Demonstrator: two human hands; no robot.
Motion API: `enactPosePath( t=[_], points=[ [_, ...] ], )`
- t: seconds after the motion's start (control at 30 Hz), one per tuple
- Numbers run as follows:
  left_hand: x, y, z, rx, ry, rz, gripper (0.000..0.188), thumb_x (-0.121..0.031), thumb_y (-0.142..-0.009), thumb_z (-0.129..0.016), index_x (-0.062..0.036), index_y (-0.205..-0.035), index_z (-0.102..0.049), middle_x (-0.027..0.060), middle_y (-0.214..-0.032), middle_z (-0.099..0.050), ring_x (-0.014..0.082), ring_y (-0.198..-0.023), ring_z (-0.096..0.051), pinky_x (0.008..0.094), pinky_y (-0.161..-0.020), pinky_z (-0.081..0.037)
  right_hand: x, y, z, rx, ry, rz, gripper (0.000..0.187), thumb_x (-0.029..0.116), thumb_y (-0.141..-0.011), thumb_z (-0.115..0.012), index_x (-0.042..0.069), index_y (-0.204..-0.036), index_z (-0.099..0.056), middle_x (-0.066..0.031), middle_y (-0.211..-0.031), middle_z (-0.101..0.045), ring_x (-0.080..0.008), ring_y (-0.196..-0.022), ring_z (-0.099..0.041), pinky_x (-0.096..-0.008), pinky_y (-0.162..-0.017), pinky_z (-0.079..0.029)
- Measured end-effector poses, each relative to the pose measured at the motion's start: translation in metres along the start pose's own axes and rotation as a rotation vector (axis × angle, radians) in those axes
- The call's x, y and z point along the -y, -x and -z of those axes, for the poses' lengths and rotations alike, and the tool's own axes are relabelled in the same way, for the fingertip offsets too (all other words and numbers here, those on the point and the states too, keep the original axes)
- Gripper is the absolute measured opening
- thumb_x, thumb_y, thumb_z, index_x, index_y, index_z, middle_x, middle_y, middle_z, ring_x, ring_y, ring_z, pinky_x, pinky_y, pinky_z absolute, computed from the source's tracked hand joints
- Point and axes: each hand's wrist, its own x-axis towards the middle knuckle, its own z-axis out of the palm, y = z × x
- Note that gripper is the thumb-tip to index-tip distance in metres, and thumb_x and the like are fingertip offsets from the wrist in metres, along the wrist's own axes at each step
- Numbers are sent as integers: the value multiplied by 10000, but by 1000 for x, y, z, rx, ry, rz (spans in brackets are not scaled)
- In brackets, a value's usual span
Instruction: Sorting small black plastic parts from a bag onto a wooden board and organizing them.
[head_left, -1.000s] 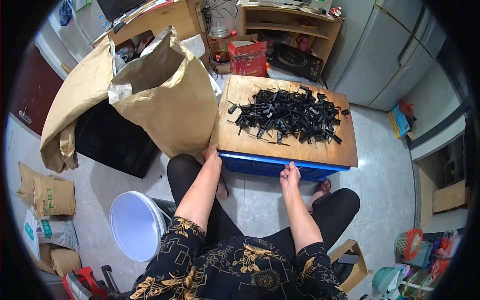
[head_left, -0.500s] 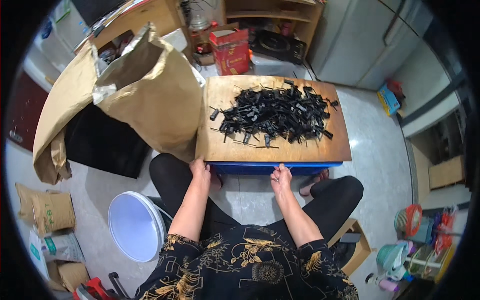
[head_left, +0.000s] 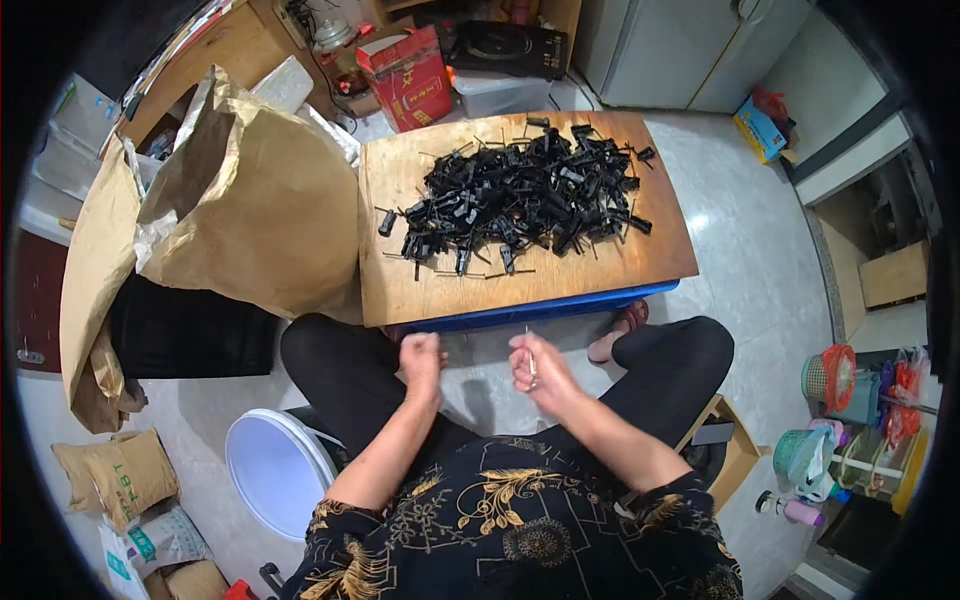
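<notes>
A heap of small black plastic parts with thin stems (head_left: 520, 195) covers much of the wooden board (head_left: 400, 285). My right hand (head_left: 552, 382) is in front of the board's near edge, fingers closed round a thin, pale metal tool (head_left: 533, 366); its exact kind is too small to tell. Level with it and to its left, my left hand (head_left: 422, 362) is curled up and slightly blurred. Whatever its fingers hold, if anything, is hidden. Both hands are over the gap between my knees, apart from each other and from the board.
Beneath the board is a blue support (head_left: 560, 302). To its left stands a large open brown paper sack (head_left: 260, 210). A white bucket (head_left: 275, 470) is beside my left leg, and an open cardboard box (head_left: 745, 455) by my right. A red box (head_left: 408, 80) stands behind the board.
Both hands have come away from the board's near edge and moved closer together. The left hand has let go of the board's corner. The view has tilted and shifted a little.
</notes>
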Motion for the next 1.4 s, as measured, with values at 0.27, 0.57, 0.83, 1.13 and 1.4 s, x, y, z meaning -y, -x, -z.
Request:
enactPosePath(
  t=[0.27, 0.57, 0.83, 1.13, 1.4],
  points=[
    [-62, -27, -88, 448, -795, -987, 156, -121, -791, -605, -57, -929, -571, 159, -887, -543, 306, -723, -593, 377, -623, -476, 120, 2, -23, 90, 659, 527, 315, 319, -955, -428, 30, -986, -551, 30, -629, -483, -22, -449, -382, -165, -405, -314],
    [-57, -50, -114, 514, -1356, -960, 168, -175, -780, -569, -203, -937, -622, 187, -948, -508, 355, -710, -608, 432, -586, -494, 117, -34, -16, 98, 523, 468, 224, 283, -948, -453, 80, -940, -548, 31, -622, -454, -26, -452, -360, -180, -394, -301],
    [-72, -67, -65, 779, -662, -576, 136, -168, -886, -554, -46, -854, -502, 27, -716, -523, 116, -613, -550, 240, -530, -422, 102, -42, -19, 87, 639, 374, 326, 334, -953, -428, 47, -987, -577, 31, -610, -451, -30, -434, -346, -178, -383, -291],
    [-102, -37, -83, 860, -186, -234, 146, -164, -919, -503, -43, -849, -462, 8, -685, -499, 74, -571, -513, 202, -505, -400, 92, -38, -41, 192, 520, 383, 305, 309, -964, -397, 55, -1105, -491, 34, -559, -431, -20, -407, -302, -184, -353, -206],
    [-93, -36, -84, 826, -124, -321, 153, -95, -895, -530, -52, -820, -404, 18, -729, -468, 78, -586, -499, 217, -513, -432, 81, -38, -45, 233, 529, 360, 252, 269, -969, -392, 85, -1124, -468, 49, -565, -415, -15, -412, -297, -173, -357, -207]
  ],
)
